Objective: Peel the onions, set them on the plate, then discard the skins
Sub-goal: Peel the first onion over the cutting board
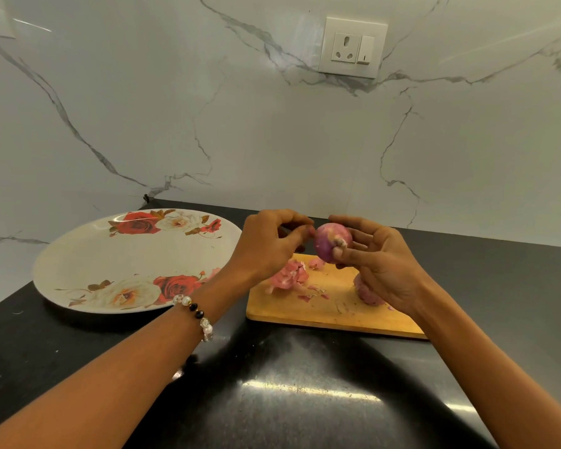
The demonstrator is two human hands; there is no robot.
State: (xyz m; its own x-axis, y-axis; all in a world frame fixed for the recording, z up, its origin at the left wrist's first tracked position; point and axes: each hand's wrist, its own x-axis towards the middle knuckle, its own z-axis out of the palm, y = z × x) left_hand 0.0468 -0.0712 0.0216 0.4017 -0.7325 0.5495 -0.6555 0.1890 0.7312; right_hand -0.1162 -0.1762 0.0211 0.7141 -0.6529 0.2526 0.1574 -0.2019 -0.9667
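Observation:
My right hand holds a purple onion above the wooden cutting board, fingers and thumb curled round it. My left hand is beside the onion's left side, its fingertips pinching at a bit of skin there. A pile of pink skins lies on the board's left part, with small scraps around it. A second onion sits on the board, partly hidden behind my right hand. The large white plate with red rose prints lies to the left, holding nothing.
The dark glossy counter stretches toward me. A marble wall rises behind it, with a white socket and switch high up. A beaded bracelet is on my left wrist.

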